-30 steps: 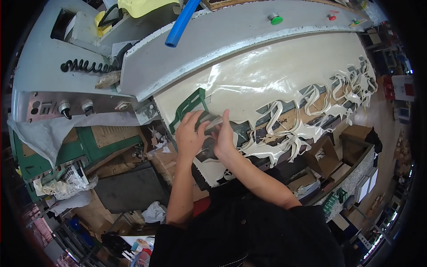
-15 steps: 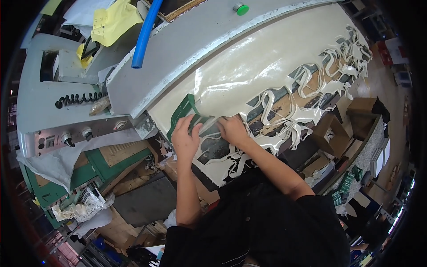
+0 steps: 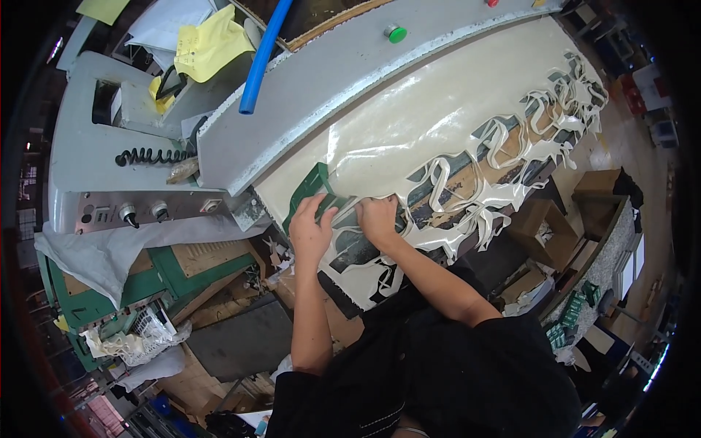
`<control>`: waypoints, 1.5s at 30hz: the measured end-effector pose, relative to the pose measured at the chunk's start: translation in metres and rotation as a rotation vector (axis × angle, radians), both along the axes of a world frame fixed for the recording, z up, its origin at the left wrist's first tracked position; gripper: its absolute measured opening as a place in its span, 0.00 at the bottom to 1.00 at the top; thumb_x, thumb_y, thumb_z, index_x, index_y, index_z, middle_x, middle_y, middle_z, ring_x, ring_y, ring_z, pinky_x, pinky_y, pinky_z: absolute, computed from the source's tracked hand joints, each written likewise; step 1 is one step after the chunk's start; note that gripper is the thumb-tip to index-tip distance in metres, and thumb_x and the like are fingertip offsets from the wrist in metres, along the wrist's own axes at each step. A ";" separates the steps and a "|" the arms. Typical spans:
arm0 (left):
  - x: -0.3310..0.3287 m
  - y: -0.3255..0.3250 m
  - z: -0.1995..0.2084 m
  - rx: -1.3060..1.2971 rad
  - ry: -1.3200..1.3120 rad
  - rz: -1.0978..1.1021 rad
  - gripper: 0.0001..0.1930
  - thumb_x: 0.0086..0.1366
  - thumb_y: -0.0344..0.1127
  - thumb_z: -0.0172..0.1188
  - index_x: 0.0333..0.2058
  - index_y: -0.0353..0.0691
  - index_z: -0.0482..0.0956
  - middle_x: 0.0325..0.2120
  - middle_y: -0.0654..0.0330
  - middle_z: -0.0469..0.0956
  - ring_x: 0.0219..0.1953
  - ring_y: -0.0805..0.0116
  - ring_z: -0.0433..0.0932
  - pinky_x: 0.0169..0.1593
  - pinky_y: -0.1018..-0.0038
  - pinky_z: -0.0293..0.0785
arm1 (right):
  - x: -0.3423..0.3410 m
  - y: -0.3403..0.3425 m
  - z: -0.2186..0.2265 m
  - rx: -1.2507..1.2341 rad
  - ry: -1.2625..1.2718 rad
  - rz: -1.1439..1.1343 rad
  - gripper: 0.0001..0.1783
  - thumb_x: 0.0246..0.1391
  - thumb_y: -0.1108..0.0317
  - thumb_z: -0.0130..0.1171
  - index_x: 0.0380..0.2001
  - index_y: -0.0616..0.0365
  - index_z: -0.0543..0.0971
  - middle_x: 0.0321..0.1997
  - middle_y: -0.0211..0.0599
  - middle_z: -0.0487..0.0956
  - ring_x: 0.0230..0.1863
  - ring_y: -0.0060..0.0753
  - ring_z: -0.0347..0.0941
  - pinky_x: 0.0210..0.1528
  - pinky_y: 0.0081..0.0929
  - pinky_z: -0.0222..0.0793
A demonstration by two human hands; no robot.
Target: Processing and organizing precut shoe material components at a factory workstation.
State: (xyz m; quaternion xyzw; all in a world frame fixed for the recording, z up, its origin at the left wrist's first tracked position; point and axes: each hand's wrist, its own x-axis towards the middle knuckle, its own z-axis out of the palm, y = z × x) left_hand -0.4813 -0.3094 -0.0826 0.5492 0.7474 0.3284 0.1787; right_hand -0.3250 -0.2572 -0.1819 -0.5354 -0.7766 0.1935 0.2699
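Looks like an industrial workshop, set up for cutting sheet material. Shows this first in a bulky grey machine (image 3: 77, 157), fitted with a metal control panel (image 3: 102, 212) of dark knobs, a coiled black cable (image 3: 153, 157), and a green push button (image 3: 396, 34) on the long grey beam (image 3: 321, 84). Shows it again in a glossy cream sheet (image 3: 409, 124) spread over the worktop (image 3: 456, 191), cut through along the near edge into gaps and loose strips. Includes cardboard boxes (image 3: 561, 244) at right, pale scraps (image 3: 277, 255) at left.

Cream sheet (image 3: 438, 87), green frame (image 3: 312, 179), grey beam (image 3: 314, 87), blue tube (image 3: 264, 60), yellow paper (image 3: 210, 47)
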 end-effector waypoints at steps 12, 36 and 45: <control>-0.004 0.005 0.004 -0.005 0.020 -0.016 0.17 0.64 0.34 0.68 0.49 0.31 0.84 0.43 0.45 0.83 0.45 0.42 0.83 0.50 0.62 0.78 | 0.009 0.007 -0.009 0.007 0.000 0.104 0.08 0.50 0.68 0.65 0.32 0.55 0.89 0.35 0.45 0.85 0.44 0.52 0.81 0.52 0.52 0.68; 0.013 0.016 0.013 -0.117 0.087 -0.039 0.16 0.65 0.29 0.67 0.51 0.32 0.81 0.43 0.43 0.82 0.45 0.40 0.82 0.49 0.60 0.77 | -0.024 -0.007 -0.016 -0.749 0.629 0.028 0.11 0.67 0.70 0.57 0.42 0.69 0.80 0.42 0.61 0.84 0.45 0.63 0.82 0.44 0.47 0.77; 0.011 0.015 0.008 -0.146 0.110 -0.018 0.16 0.67 0.30 0.67 0.51 0.31 0.81 0.42 0.47 0.83 0.44 0.53 0.85 0.48 0.65 0.79 | -0.034 -0.017 -0.006 -1.187 1.280 -0.392 0.19 0.58 0.76 0.62 0.52 0.66 0.73 0.38 0.42 0.85 0.41 0.29 0.82 0.42 0.28 0.76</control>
